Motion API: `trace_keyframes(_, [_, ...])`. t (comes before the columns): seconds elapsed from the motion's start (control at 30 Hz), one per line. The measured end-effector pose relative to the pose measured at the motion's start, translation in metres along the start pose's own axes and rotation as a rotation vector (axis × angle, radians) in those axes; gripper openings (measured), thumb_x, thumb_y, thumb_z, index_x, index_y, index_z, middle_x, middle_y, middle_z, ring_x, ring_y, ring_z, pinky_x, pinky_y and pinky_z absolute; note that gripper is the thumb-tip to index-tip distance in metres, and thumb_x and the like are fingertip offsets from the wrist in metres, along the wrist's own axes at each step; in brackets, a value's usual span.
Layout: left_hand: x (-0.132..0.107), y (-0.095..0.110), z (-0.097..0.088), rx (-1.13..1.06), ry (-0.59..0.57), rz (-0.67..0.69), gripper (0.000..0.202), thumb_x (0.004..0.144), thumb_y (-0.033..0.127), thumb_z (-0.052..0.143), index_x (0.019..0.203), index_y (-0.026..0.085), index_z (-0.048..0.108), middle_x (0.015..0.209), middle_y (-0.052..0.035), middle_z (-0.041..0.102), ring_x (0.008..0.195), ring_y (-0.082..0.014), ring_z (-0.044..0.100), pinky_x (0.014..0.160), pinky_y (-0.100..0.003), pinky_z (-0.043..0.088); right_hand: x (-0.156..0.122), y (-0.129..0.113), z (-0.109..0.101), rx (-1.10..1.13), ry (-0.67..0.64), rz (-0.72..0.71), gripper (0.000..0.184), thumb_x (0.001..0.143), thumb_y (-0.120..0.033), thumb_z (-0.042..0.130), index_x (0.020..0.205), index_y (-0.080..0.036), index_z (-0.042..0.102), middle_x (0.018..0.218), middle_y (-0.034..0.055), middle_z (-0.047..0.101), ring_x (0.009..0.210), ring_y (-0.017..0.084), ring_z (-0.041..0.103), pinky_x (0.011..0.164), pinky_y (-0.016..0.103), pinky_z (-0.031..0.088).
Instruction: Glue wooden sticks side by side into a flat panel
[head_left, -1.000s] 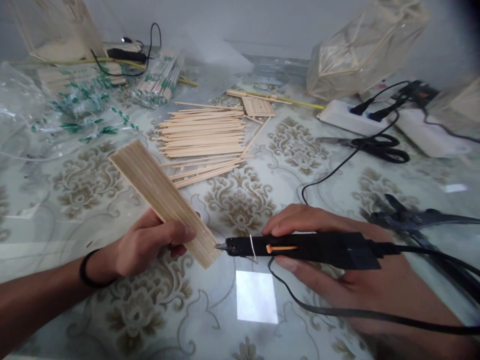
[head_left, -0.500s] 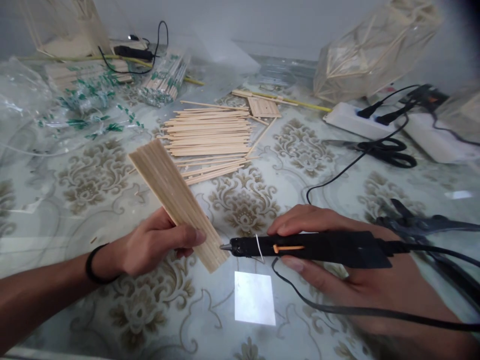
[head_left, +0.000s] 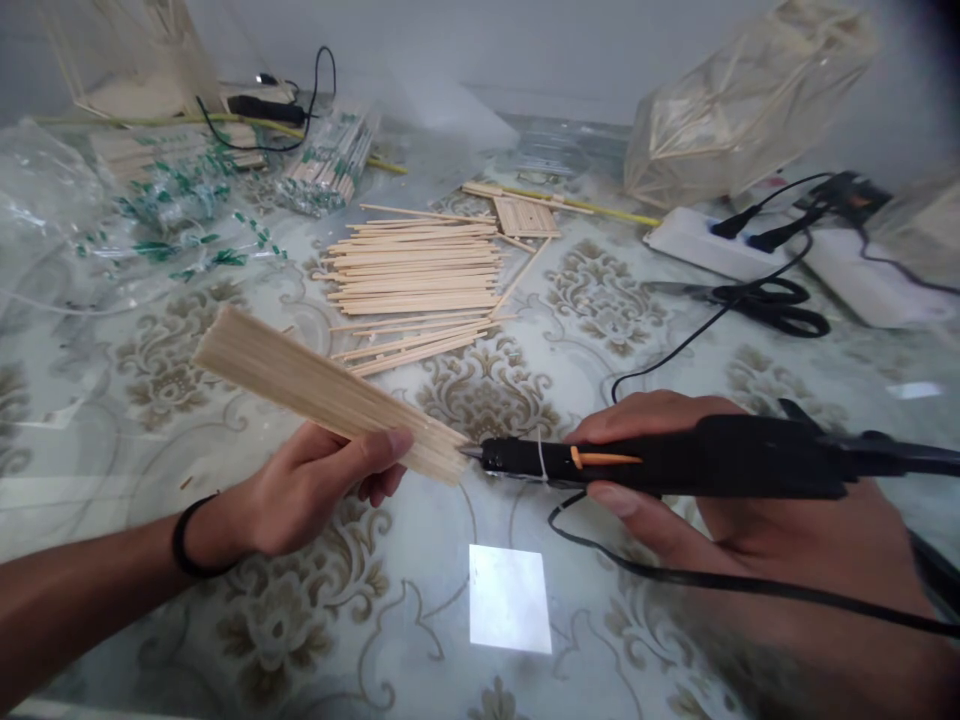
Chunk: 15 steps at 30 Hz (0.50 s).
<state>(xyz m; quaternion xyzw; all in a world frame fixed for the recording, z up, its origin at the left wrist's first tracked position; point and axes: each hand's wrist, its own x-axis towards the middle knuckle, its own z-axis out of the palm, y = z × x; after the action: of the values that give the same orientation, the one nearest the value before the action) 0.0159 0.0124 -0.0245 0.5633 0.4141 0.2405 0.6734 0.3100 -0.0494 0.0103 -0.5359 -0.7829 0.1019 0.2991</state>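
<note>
My left hand pinches a flat panel of wooden sticks laid side by side, thumb on its top face. The panel slants from upper left down to the right, above the table. In my right hand lies a black hot glue gun with an orange trigger, fingers along one side and thumb along the other. Its metal tip meets the panel's right end; whether it touches or only hovers there I cannot tell. A cable runs off to the right.
Loose wooden sticks lie beyond my hands, near a small stick panel. Black scissors and a white power strip sit at right. Bagged sticks and plastic wrap are at back left; a stick frame stands back right.
The panel has turned flatter, its far end swinging left and down, its right end rising. The glue gun has moved slightly up and right, its tip staying at the panel's end.
</note>
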Motion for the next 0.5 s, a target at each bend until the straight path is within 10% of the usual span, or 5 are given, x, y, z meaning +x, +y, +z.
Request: trace_keyframes(0.5, [-0.0008, -0.0031, -0.0032, 0.065, -0.090, 0.058, 0.050, 0.109, 0.046, 0.047, 0.070, 0.018, 0.063, 0.068, -0.0001, 0.057, 0.063, -0.0132, 0.050, 0.062, -0.027, 0.042, -0.0024, 0.0010, 0.0054, 0.029, 0.002, 0.005, 0.009, 0.098, -0.036, 0.070, 0.107, -0.036, 0.070, 0.097, -0.0037, 0.078, 0.080, 0.021, 0.082, 0.068, 0.034, 0.066])
